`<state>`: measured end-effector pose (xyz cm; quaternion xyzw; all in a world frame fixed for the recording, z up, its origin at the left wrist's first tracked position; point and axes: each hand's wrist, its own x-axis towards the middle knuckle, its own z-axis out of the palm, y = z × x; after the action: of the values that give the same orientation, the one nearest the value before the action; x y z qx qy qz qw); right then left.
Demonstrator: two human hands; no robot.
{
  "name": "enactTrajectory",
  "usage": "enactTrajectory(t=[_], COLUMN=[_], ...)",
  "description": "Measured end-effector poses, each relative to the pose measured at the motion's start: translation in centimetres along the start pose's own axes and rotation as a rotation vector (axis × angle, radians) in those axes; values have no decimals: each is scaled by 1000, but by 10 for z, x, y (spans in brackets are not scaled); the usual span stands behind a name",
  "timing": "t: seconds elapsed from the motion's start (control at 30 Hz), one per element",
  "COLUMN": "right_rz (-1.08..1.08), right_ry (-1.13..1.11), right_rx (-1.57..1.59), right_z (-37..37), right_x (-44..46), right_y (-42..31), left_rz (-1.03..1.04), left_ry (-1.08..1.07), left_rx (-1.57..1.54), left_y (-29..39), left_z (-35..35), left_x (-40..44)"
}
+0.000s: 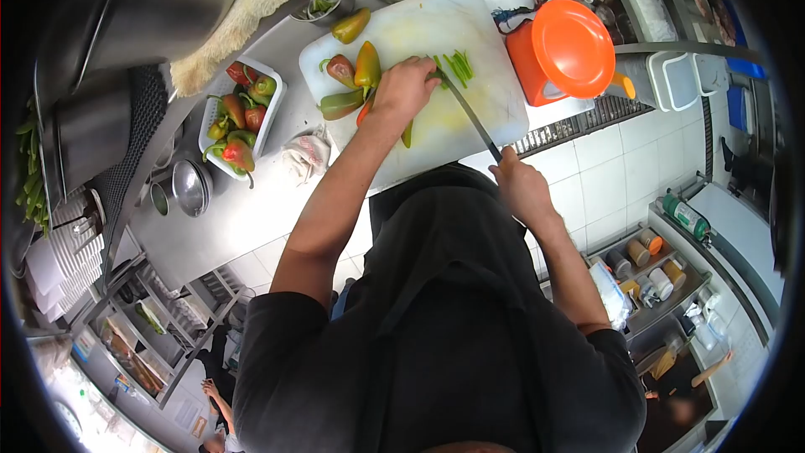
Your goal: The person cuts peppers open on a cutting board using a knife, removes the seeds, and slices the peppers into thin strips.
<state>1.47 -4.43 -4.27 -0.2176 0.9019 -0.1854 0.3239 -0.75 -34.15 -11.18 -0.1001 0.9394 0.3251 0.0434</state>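
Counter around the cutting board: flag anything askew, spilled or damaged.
The cloth looks untidy, crumpled between the tray and the board, which shows yellowish stains. Nothing looks clearly spilled or broken there.

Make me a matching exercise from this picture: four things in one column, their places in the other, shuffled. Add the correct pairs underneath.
Things
1. Knife
2. White basket
3. Green strips
4. Orange container

Places
A. On the cutting board, close to the blade
B. Off the board, by its right edge
C. Gripped by its handle in the right hand
D. Off the board to the left, with peppers in it

Pairs
1-C, 2-D, 3-A, 4-B
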Motion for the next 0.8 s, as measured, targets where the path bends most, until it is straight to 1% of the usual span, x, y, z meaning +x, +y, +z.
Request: enactTrajectory(t=[0.07, 0.17, 0.27, 0.47, 0.57, 0.67, 0.8], right_rz=[15, -59, -98, -9, 0, -17, -77], right_ry=[-20, 57, 78, 8, 4, 45, 76], right_rx=[2, 43, 35, 18, 3, 44, 71], right_z=[16, 28, 15, -5, 14, 33, 29], right_x=[10, 29, 32, -1, 0, 15, 27], right_y=[6, 7, 2, -6, 6, 8, 2], left_rz=[4, 17, 36, 26, 43, 84, 151], left_ry=[10, 12, 1, -4, 1, 18, 47], left_rx=[-2, 10, 39, 52, 77, 107, 186], left_y=[-1, 0, -5, -3, -1, -1, -5], left_z=[-2, -2, -1, -2, -4, -3, 2], left_x=[2, -1, -1, 0, -2, -4, -8])
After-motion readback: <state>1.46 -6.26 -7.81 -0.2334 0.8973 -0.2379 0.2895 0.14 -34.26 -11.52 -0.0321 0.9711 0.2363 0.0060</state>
